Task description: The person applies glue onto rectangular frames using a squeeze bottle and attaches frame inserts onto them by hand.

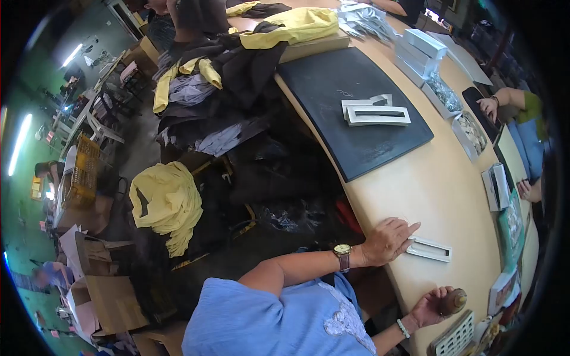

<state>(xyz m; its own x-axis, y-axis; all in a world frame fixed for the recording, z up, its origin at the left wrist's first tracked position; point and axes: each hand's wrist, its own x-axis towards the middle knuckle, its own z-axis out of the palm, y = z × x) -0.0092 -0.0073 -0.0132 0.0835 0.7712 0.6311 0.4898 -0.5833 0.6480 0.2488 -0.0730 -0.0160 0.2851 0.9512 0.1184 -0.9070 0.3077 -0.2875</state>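
Observation:
My left hand (386, 242), with a watch on the wrist, is at the near edge of the light tabletop. Its fingertips hold one end of a white rectangular frame (428, 250) with a long slot, which lies flat; one finger sticks out past the others. My right hand (428, 307), with a beaded bracelet, is closed around a rounded brown knob-like handle (453, 301). Whatever lies below that handle is hidden. Farther along, more white slotted pieces (377, 114) lie stacked on a black mat (356, 148).
A white grid-like rack (453, 337) stands beside my right hand. Trays of small parts (442, 95) and boxes (420, 50) line the far side. Across the table (415, 196) a person's hand (489, 109) rests. Dark and yellow garments (291, 26) are heaped at the left end.

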